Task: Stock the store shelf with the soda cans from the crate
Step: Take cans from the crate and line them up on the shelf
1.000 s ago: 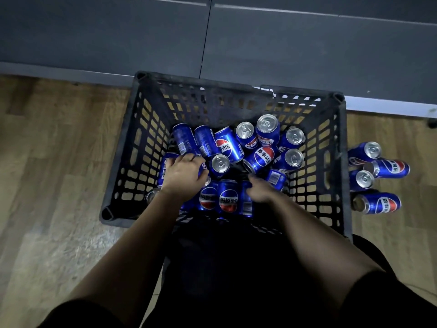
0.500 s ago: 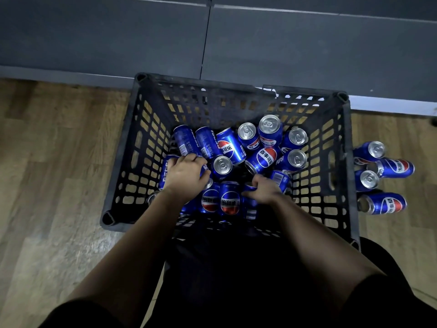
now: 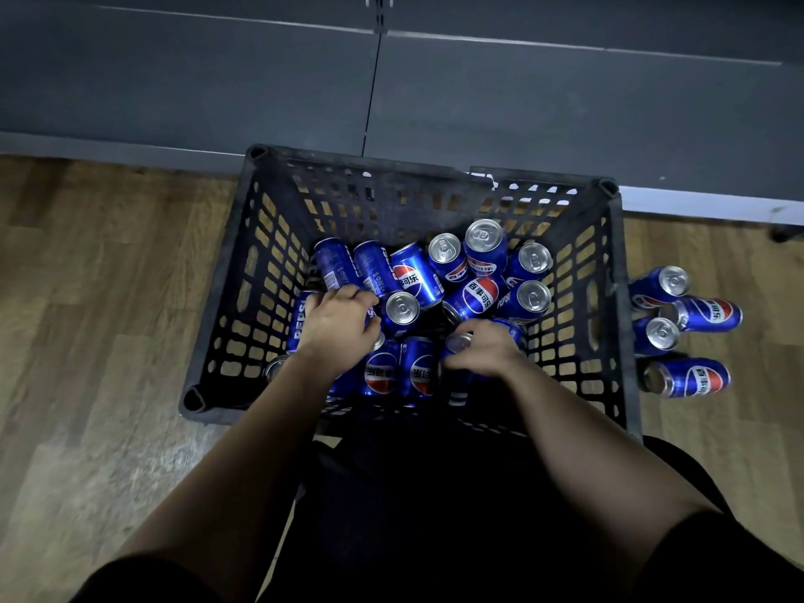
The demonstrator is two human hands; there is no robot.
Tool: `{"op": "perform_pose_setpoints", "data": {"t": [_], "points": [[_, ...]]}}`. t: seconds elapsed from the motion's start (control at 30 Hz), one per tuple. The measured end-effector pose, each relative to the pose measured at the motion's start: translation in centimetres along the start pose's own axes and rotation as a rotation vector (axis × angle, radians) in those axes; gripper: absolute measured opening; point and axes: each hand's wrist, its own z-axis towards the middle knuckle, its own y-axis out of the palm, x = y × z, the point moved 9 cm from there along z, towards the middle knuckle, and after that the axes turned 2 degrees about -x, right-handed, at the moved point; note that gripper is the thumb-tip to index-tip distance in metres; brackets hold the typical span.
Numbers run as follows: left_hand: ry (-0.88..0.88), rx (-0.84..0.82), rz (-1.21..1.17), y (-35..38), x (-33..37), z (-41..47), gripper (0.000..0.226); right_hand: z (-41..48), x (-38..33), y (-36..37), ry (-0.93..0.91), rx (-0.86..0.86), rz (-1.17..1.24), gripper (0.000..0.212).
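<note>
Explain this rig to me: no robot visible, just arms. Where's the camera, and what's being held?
There is no machine here: a person works with two bare hands. The single view comes from a wide-angle camera worn on the head, looking forward and down, so both arms enter from the bottom edge. A black plastic crate stands on a wooden floor in front of grey panels, probably the foot of the shelf. Blue soda cans lie jumbled inside it, and four more cans sit on the floor to its right. The left hand curls over a can by the left wall. The right hand grips a silver-topped can near the middle.
</note>
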Motion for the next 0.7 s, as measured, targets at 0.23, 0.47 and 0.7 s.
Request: {"op": "perform_pose_setpoints", "data": {"t": [0.23,0.47,0.7], "points": [[0.022,-0.002,-0.011,-2.1,1.9,-0.7,0.039,-1.3,-0.6,-4.4,-0.012,0.115,0.342,0.046],[0.053,-0.063,-0.018,-11.0,5.6,-5.5,0.040,-9.0,-7.0,-10.3,-0.094,0.101,0.542,0.043],[0.029,-0.071,-0.012,-23.7,8.7,-12.0,0.041,-20.7,-14.4,-17.5,-0.155,0.044,0.671,0.058]]}}
